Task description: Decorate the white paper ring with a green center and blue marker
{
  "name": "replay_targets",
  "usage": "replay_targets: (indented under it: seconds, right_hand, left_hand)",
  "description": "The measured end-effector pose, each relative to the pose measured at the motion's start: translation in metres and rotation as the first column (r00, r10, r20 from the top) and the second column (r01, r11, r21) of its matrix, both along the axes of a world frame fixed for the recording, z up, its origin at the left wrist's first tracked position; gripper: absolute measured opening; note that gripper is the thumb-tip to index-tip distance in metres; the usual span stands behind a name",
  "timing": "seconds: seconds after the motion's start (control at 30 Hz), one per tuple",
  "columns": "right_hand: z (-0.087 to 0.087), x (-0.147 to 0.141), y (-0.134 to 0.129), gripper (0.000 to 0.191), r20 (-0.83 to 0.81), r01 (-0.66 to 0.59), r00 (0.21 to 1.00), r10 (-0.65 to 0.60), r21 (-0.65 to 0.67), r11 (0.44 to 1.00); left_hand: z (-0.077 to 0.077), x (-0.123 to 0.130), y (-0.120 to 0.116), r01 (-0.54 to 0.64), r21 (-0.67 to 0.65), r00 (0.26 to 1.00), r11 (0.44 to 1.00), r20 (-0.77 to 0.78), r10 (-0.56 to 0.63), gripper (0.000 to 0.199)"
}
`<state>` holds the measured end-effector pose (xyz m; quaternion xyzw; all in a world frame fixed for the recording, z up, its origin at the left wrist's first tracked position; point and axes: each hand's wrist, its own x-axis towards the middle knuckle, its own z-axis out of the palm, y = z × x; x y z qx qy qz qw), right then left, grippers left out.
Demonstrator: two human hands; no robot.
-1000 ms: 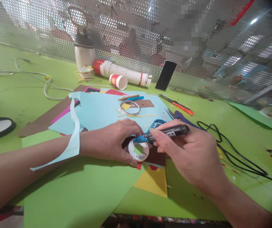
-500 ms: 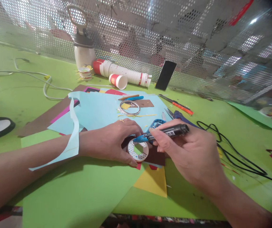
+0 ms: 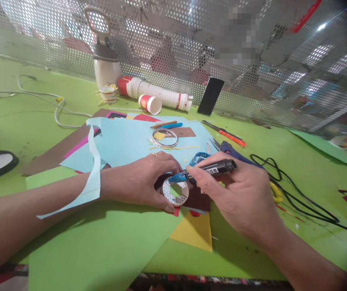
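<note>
A white paper ring [image 3: 177,199] with dark dividing lines and small blue dots lies on the papers, a six-sided hole in its middle. My left hand [image 3: 146,178] grips its left edge, thumb at the near side and fingers curled around the far side. In my right hand [image 3: 240,198] is a marker [image 3: 211,169] with a black rear end and a blue front, held like a pen. Its tip is at the far upper-left part of the ring; whether it touches cannot be made out. Blue-handled scissors [image 3: 199,158] lie just behind the marker.
Sheets of light blue [image 3: 125,137], green [image 3: 100,242] and yellow paper [image 3: 196,232] cover the middle. Behind stand a spray bottle [image 3: 106,68], stacked paper cups [image 3: 158,91] and a phone [image 3: 211,96]. A black cord [image 3: 300,202] and an orange cutter [image 3: 232,138] lie right.
My right hand and the marker have shifted slightly left, the marker's tip moving along the ring's upper-left part. My left hand keeps its hold on the ring.
</note>
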<state>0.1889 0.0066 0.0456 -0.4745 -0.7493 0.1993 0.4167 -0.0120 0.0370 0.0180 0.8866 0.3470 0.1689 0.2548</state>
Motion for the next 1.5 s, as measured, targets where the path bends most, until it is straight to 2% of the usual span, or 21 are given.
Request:
replay_targets:
  seconds: [0.2,0.47,0.73,0.93,1.07,1.27,1.37,1.43,1.5]
  right_hand:
    - [0.004,0.002,0.000,0.020,0.031,-0.002,1.000,0.004,-0.077,0.997]
    - [0.005,0.002,-0.001,0.016,-0.023,-0.027,0.999,0.023,-0.177,0.984]
    - [0.002,0.003,-0.002,0.025,-0.083,-0.016,0.997,0.004,-0.142,0.990]
    - [0.003,0.001,-0.002,0.022,-0.041,0.010,0.999,-0.013,-0.076,0.997]
    - [0.004,0.003,-0.001,0.023,-0.116,0.000,0.993,-0.009,-0.081,0.997]
    - [0.015,0.006,-0.006,0.028,-0.176,0.131,0.978,-0.114,0.086,0.988]
    - [0.016,0.009,-0.004,0.021,-0.336,0.099,0.938,-0.087,0.019,0.995]
    - [0.015,0.013,0.000,0.011,-0.436,0.019,0.899,-0.049,-0.072,0.997]
    - [0.014,0.017,0.005,0.011,-0.468,-0.060,0.884,-0.026,-0.168,0.984]
  left_hand:
    - [0.002,0.000,-0.001,-0.012,-0.010,1.000,1.000,-0.007,0.012,0.062]
    - [0.004,0.001,-0.001,-0.021,-0.037,1.000,0.999,-0.022,0.020,0.062]
    - [0.004,0.001,-0.001,-0.020,-0.025,1.000,0.999,-0.014,0.020,0.062]
    - [0.003,0.000,-0.001,-0.023,-0.013,1.000,1.000,-0.015,0.023,0.062]
    - [0.004,0.000,-0.002,-0.026,-0.017,0.999,1.000,-0.034,0.025,0.060]
    - [0.004,0.001,-0.002,-0.022,-0.014,0.999,1.000,-0.041,0.021,0.057]
    - [0.005,0.002,-0.003,-0.013,-0.016,1.000,1.000,-0.027,0.012,0.052]
    - [0.005,0.002,-0.003,-0.009,-0.019,1.000,1.000,-0.014,0.009,0.054]
    - [0.006,0.001,-0.004,-0.011,-0.030,1.000,0.999,0.001,0.011,0.058]
